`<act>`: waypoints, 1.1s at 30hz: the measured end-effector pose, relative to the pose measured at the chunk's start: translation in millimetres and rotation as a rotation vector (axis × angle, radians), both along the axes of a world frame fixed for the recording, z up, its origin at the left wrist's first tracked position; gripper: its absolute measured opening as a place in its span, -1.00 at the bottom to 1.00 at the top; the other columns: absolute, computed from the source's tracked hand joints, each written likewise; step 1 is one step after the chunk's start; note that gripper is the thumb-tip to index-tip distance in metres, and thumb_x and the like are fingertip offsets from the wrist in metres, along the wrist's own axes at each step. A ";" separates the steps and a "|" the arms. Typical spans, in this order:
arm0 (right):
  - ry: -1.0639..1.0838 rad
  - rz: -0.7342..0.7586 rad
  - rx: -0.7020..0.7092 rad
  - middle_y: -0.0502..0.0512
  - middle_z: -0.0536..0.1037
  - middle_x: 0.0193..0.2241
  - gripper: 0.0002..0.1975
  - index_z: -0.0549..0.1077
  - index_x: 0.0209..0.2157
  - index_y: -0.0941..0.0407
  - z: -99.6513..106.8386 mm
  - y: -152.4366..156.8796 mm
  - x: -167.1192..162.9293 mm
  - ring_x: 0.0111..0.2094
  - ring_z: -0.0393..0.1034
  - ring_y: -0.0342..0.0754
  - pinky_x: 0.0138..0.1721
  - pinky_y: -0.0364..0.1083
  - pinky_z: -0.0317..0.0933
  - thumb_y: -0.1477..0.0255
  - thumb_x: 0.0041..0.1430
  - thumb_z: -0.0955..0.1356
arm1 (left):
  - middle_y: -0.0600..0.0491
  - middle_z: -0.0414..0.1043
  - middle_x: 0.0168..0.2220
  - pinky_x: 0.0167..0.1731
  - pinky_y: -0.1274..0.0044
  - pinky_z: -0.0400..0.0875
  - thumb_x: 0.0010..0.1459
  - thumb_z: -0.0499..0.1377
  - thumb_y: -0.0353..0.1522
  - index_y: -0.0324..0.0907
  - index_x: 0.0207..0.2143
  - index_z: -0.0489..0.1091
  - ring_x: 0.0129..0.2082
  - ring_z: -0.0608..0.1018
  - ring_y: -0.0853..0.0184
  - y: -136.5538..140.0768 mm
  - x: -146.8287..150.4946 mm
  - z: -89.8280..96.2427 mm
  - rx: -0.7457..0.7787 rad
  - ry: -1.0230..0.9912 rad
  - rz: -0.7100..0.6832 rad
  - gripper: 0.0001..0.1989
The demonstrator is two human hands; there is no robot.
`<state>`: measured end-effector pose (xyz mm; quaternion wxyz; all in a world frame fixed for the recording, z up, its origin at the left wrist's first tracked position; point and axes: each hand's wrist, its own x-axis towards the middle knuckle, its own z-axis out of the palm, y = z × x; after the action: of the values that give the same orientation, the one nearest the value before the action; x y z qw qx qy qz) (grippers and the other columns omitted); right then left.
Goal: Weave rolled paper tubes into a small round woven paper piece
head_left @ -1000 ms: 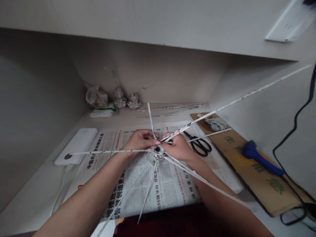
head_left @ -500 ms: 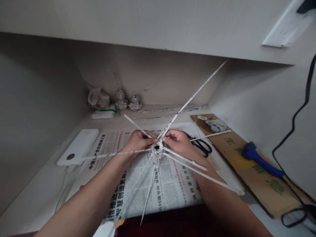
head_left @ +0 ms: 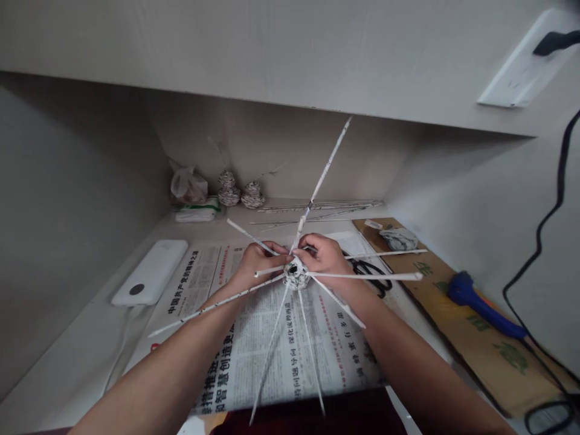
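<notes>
A small woven hub of rolled newspaper tubes (head_left: 295,275) is held between both hands just above a spread sheet of printed newspaper (head_left: 272,344) on the pale table (head_left: 67,356). The left hand (head_left: 259,261) is closed on the hub's left side, fingers curled tight, its grip pinching the weave and a tube root. The right hand (head_left: 322,256) is closed on the hub's right and top, thumb and fingertips pinched on the long white paper tube (head_left: 325,166) that slants up and away towards the back wall. Other thin paper spokes (head_left: 267,368) are seen fanning out from the hub: two down towards the body, one low to the left over the left forearm, one short to the upper left, two out to the right. Black-handled scissors (head_left: 374,273) are partly hidden behind the right wrist, lying on the newspaper's right edge. A brown cardboard sheet (head_left: 453,314) is laid to the right, with a blue-handled glue gun (head_left: 480,302) and a crumpled grey scrap (head_left: 397,238) on it. A white power bank (head_left: 151,279) is placed on the left of the table, well apart from the hands. At the back, two small woven paper baskets (head_left: 240,193), a crumpled plastic bag (head_left: 188,186) and a bundle of spare paper tubes (head_left: 317,208) are seen. A black cable (head_left: 548,217) is hung down the right wall.
</notes>
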<state>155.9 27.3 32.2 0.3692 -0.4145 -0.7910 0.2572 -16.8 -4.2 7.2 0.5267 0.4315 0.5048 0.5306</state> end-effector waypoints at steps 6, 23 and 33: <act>0.392 -0.005 -0.324 -0.02 0.50 -0.53 -0.78 0.45 -0.46 0.12 -22.8 2.9 -5.3 -0.49 0.34 -0.13 -0.43 -0.17 0.19 0.25 0.05 0.42 | 0.05 0.52 -0.59 -0.60 0.58 0.31 -0.29 0.48 -0.26 -0.27 -0.44 0.52 -0.64 0.46 0.41 -1.2 5.0 0.1 0.009 0.021 0.014 -0.64; 0.451 -0.059 -0.641 -0.11 0.41 -0.69 -0.71 0.50 -0.49 0.14 -24.0 2.1 2.9 -0.67 0.22 -0.20 -0.63 -0.19 0.09 0.25 -0.18 0.54 | 0.01 0.60 -0.47 -0.42 0.58 0.42 -0.02 0.33 -0.34 -0.23 -0.50 0.55 -0.47 0.56 0.35 -9.5 11.6 1.9 0.262 0.340 -0.018 -0.88; 0.459 0.172 -0.928 0.01 0.51 -0.60 -0.62 0.59 -0.24 0.16 -20.4 12.3 21.9 -0.65 0.35 -0.18 -0.63 -0.21 0.24 0.19 -0.04 0.53 | 0.01 0.59 -0.46 -0.39 0.54 0.42 -0.02 0.35 -0.31 -0.22 -0.48 0.55 -0.45 0.56 0.33 -10.0 6.2 4.2 0.264 0.388 -0.100 -0.86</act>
<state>177.9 39.6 11.8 0.2879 -0.4011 -0.5238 0.6941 -10.6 -14.2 11.4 0.3842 0.6149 0.5008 0.4726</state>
